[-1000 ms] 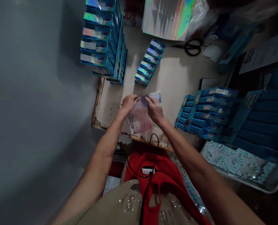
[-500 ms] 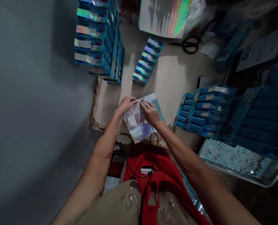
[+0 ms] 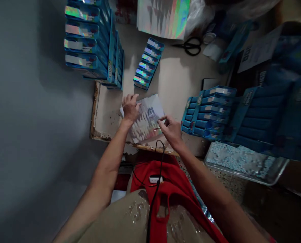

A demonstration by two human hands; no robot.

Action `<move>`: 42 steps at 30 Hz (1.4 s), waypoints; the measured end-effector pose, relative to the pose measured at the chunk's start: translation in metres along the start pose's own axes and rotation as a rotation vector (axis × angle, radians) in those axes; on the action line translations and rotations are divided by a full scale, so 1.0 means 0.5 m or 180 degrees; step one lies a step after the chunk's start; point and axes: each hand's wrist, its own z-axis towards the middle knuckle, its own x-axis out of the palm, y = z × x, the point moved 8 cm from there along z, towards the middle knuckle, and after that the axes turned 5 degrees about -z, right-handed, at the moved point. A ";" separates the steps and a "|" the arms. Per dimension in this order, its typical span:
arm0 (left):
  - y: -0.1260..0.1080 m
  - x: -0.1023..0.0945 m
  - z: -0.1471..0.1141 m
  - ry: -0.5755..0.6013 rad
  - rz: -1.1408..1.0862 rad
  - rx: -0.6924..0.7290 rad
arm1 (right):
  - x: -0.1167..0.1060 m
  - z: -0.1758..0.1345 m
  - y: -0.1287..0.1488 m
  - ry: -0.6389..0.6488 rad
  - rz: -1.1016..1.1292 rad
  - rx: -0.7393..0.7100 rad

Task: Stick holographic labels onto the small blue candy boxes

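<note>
A shiny, holographic sheet (image 3: 147, 113) lies on the table near its front edge, its surface catching light in pale and rainbow streaks. Over the sheet's upper left part rests my left hand (image 3: 130, 107), fingers bent but apart, holding nothing I can see. By the sheet's right side, my right hand (image 3: 171, 131) has thumb and forefinger pinched together. Whatever sits between those fingertips is too small to make out. Beyond the sheet stands a slanted row of small blue boxes (image 3: 149, 64), each with a shiny strip on its top.
Tall stacked blue boxes (image 3: 86, 60) stand at the left by the grey wall. More blue packs (image 3: 208, 111) fill the right side, above a clear tray (image 3: 241, 173) of small pale-blue pieces. Black scissors (image 3: 192, 46) and a pile of shiny sheets (image 3: 162, 20) lie at the back.
My hands have moved apart: the left lies flatter over the sheet, the right has gone to its right side in a pinch. The sheet looks turned, and the view has shifted.
</note>
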 end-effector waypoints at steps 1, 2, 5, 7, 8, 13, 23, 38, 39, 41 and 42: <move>-0.010 0.008 -0.015 -0.0002 -0.0439 -0.0053 | -0.029 -0.011 -0.007 -0.0058 0.0219 0.0157; -0.021 0.026 -0.033 0.0148 -0.0947 -0.0145 | -0.057 -0.021 -0.013 -0.0103 0.0405 0.0261; -0.065 0.118 -0.095 0.1177 -0.2395 -0.0564 | -0.121 -0.041 -0.028 -0.0072 0.0811 0.0495; -0.098 0.168 -0.130 0.1643 -0.2863 -0.0758 | -0.149 -0.049 -0.040 0.0004 0.0967 0.0612; -0.112 0.186 -0.140 0.1721 -0.2926 -0.0779 | -0.161 -0.052 -0.047 0.0015 0.1007 0.0655; -0.169 0.237 -0.164 0.1788 -0.2797 -0.0755 | -0.211 -0.067 -0.081 -0.0052 0.0985 0.0751; -0.257 0.264 -0.200 0.1970 -0.2882 -0.0724 | -0.335 -0.116 -0.109 -0.0713 -0.0391 0.0911; -0.315 0.310 -0.197 0.1385 -0.2487 -0.0673 | -0.354 -0.064 -0.106 -0.0145 -0.2401 0.1788; -0.310 0.317 -0.197 0.1377 -0.2455 -0.0724 | -0.349 -0.062 -0.107 -0.0125 -0.2415 0.1788; -0.299 0.341 -0.200 0.1453 -0.2499 -0.0924 | -0.339 -0.058 -0.112 -0.0127 -0.2427 0.1783; -0.295 0.356 -0.204 0.1521 -0.2573 -0.1063 | -0.336 -0.057 -0.114 -0.0148 -0.2427 0.1782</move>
